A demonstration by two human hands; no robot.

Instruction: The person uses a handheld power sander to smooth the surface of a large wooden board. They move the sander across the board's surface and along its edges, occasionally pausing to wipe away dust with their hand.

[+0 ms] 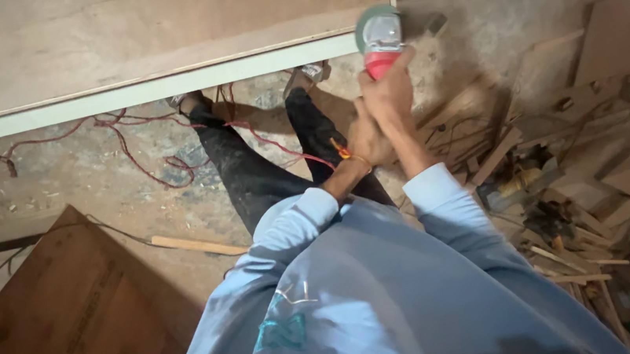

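A red and grey angle grinder (379, 37) with a round green guard sits at the right end of a large plywood board (140, 31) that has a white front edge. My right hand (390, 89) is wrapped around the grinder's red body. Just behind it, my left hand (368, 141) grips the tool's rear; its wrist carries an orange thread band. Dust blows off to the right of the disc. I stand in black trousers and a light blue long-sleeved shirt, with my feet just under the board's edge.
A red cable (129, 143) snakes over the dusty floor under the board. A brown plywood sheet (56, 333) lies at the lower left, a wooden strip (196, 246) beside it. A heap of wood offcuts (593, 185) fills the right side.
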